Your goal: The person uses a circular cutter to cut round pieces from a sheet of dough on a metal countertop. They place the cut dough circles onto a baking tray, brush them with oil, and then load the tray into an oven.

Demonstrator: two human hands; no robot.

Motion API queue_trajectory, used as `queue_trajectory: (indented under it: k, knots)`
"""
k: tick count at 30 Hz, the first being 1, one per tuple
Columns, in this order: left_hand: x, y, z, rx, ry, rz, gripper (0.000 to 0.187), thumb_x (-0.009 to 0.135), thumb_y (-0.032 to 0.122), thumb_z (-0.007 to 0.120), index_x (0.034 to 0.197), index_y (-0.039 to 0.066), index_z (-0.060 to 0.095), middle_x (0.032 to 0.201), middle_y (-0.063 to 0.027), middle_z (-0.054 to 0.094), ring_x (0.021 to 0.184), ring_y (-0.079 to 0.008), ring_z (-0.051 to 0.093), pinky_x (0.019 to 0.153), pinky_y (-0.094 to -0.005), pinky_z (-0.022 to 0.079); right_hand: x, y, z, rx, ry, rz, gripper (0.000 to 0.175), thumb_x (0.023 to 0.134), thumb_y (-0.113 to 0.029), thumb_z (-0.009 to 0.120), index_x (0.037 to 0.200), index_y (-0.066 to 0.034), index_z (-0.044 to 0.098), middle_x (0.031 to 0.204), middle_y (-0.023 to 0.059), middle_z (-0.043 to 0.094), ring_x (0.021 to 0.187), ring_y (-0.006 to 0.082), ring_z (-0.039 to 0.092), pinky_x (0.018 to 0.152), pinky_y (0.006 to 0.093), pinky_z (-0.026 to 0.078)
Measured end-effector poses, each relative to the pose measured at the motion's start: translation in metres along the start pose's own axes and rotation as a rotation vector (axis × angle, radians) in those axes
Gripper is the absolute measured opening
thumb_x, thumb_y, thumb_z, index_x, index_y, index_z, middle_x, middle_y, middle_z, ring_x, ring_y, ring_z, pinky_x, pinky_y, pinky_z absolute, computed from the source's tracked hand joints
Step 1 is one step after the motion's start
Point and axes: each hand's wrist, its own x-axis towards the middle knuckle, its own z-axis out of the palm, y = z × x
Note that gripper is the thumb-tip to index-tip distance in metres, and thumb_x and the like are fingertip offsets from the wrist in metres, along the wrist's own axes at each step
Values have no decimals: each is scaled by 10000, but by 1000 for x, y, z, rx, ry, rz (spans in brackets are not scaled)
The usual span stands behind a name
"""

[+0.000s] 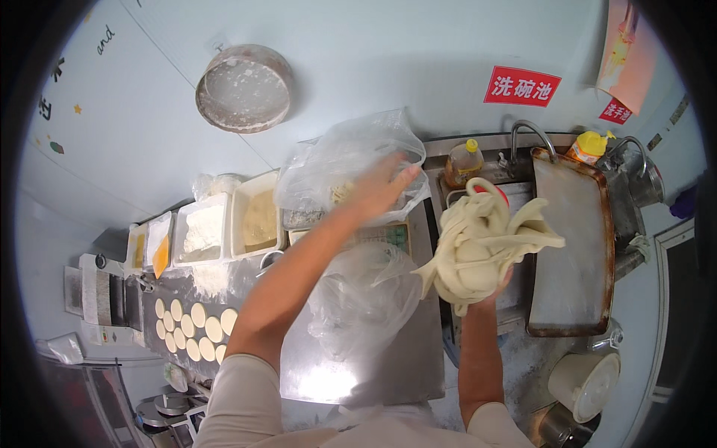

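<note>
My right hand (504, 285), mostly hidden, holds up a large tangled mass of soft pale dough (470, 257) from below, in front of the sink. Flaps and strands of the dough hang out at its sides. My left hand (392, 185), a little blurred, reaches to the mouth of a clear plastic bag (336, 162) at the back of the steel worktop (392, 364). Whether its fingers grip the film cannot be told. Some pale strips (340, 193) show through the bag. Another crumpled clear bag (358, 297) lies on the worktop between my arms.
Rows of flat dough rounds (193, 348) lie at the left, below tubs of white flour (204, 229) and a tan powder (257, 218). A large baking tray (577, 246) stands across the sink at the right, near a bottle (464, 162). A sieve (246, 87) hangs on the wall.
</note>
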Motion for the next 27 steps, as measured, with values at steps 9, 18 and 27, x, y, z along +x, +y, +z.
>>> queue_trajectory:
  k: [9,18,27]
  knots:
    - [61,-46,-28,704,433,41,190,916,159,595,1058,37,626,955,-87,666,976,-255,634,867,-405,509,49,10,29,-61,65,108,589,981,-414,445,1420,-23,424,1378,148,524,1235,301,546,1051,451,459]
    - [-57,4,-105,-825,745,177,237,977,194,475,1053,-2,584,943,-83,628,884,-201,630,842,-362,525,106,105,60,-207,132,640,595,936,-429,572,1373,-38,470,1256,124,602,1111,267,612,957,426,503]
    - [-129,-38,-63,-606,620,226,271,996,190,504,1173,-5,566,950,-76,633,935,-197,620,902,-336,482,126,160,72,-114,270,838,569,921,-457,569,1325,-61,506,1233,132,607,1106,309,609,968,470,485]
